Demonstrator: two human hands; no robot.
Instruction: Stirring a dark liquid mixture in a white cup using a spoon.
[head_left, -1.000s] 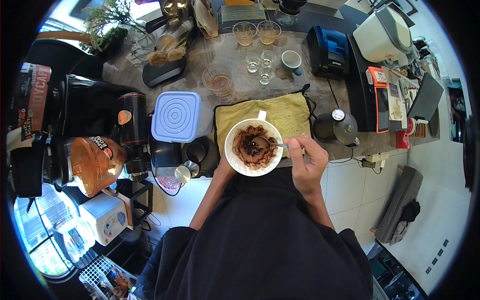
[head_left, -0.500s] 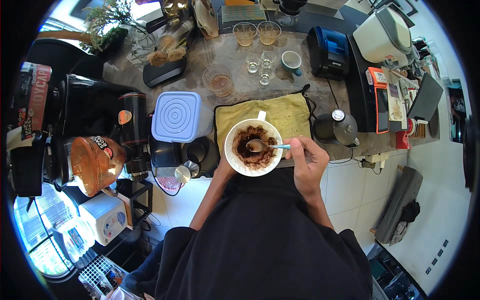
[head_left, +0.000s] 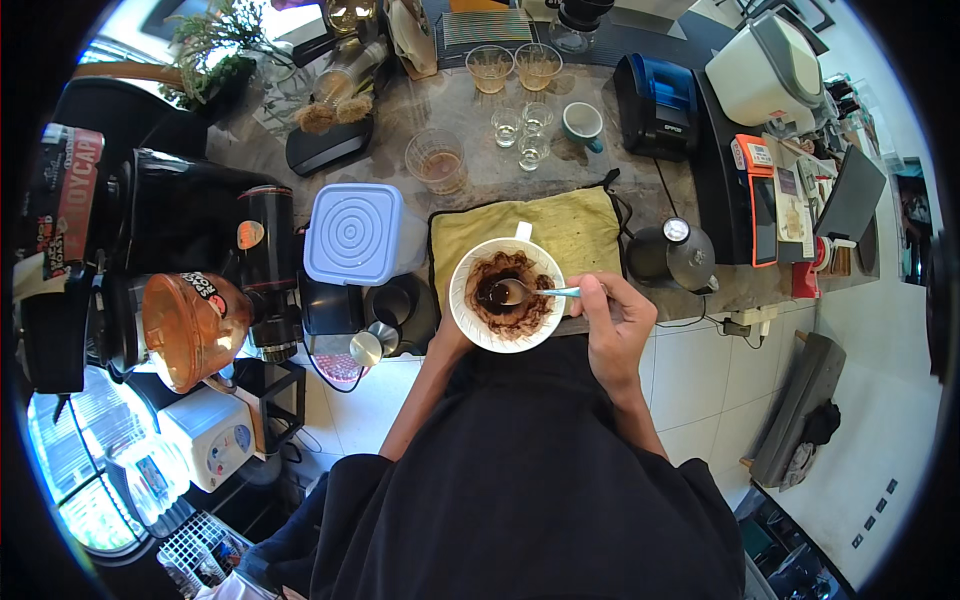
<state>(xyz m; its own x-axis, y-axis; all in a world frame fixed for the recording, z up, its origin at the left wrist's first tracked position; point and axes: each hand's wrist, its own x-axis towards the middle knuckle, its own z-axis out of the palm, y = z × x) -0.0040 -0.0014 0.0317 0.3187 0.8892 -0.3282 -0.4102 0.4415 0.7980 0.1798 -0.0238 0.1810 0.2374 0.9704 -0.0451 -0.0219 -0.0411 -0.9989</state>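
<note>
My left hand [head_left: 449,338] grips a white cup [head_left: 543,331] by its lower left side; the cup hides most of its fingers. The cup is tilted so its inside shows, with the handle on the far side. Dark brown, chocolate-like paste [head_left: 487,273] smears its inner wall and gathers at the bottom. Pinched between the thumb and fingers of my right hand [head_left: 618,325] is a metal spoon [head_left: 553,292] with a bluish handle. The bowl of the spoon dips into the paste. Just beyond the cup lies a yellow-green cloth [head_left: 575,220] with dark edging.
A blue-lidded container [head_left: 352,233] stands left of the cloth, and a dark kettle [head_left: 690,262] stands right of it. Farther back are a ribbed glass [head_left: 436,160], small clear glasses [head_left: 533,152] and a teal cup [head_left: 582,121]. A grinder with an orange hopper [head_left: 190,330] fills the left.
The spoon's bowl has shifted slightly within the cup, and the dark paste around it looks a little different. Both hands stay almost in place.
</note>
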